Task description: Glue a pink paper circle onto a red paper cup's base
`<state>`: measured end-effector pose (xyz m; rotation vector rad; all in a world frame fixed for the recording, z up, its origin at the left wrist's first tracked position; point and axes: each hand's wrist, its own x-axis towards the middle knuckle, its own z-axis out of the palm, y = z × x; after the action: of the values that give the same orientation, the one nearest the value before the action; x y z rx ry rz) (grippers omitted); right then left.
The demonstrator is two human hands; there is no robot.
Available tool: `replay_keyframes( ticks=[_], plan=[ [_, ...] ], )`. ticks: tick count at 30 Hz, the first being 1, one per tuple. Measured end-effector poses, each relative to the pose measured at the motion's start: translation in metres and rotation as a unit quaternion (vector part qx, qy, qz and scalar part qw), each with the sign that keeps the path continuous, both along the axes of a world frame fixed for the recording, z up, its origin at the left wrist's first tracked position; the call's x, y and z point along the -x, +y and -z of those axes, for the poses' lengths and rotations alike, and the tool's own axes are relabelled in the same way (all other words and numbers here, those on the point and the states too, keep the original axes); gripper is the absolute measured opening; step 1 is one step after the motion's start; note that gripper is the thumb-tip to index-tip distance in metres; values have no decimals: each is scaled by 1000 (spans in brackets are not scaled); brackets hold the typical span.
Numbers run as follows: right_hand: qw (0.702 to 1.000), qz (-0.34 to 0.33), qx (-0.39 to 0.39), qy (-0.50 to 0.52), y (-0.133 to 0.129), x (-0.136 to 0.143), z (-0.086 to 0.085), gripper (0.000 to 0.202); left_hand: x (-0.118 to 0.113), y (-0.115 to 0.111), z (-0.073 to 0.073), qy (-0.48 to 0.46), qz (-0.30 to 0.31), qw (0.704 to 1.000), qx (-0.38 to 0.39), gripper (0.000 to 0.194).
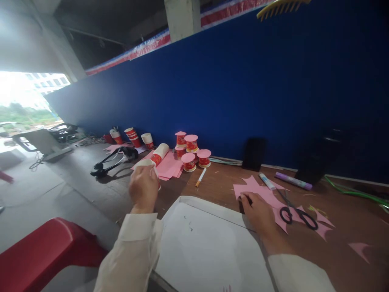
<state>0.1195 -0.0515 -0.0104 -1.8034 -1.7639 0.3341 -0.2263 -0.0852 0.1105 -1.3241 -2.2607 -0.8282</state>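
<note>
My left hand (pixel 143 187) grips a paper cup (pixel 142 163) near the table's left part. The hand covers most of that cup. Just past it, a red and white paper cup (pixel 160 154) lies on its side on pink paper sheets (pixel 172 165). My right hand (pixel 258 211) rests at the table's front edge, its fingertips on cut pink paper (pixel 252 190); the fingers look slightly apart. A pair of scissors (pixel 299 215) with black handles lies to the right of that hand, over the pink scraps.
Several red cups (pixel 204 159) topped with pink discs stand by the blue partition (pixel 219 89). More cups (pixel 132 136), a headset (pixel 114 160), a white and orange stick (pixel 200 177), a purple tube (pixel 293 181) and a blue-white tube (pixel 266 181) are on the table. A red stool (pixel 54 251) stands lower left.
</note>
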Motion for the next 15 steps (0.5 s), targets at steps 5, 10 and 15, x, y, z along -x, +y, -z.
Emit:
replay_keyframes(
  ticks=[5, 10, 15],
  plan=[
    [1000, 5, 4, 5, 0, 1, -2, 36, 24, 1, -25, 65, -18, 994, 86, 38],
    [1000, 11, -1, 11, 0, 2, -1, 37, 32, 6, -37, 110, -19, 970, 218, 40],
    [1000, 5, -11, 10, 0, 2, 1, 36, 32, 4, -47, 129, -16, 955, 268, 40]
  ],
)
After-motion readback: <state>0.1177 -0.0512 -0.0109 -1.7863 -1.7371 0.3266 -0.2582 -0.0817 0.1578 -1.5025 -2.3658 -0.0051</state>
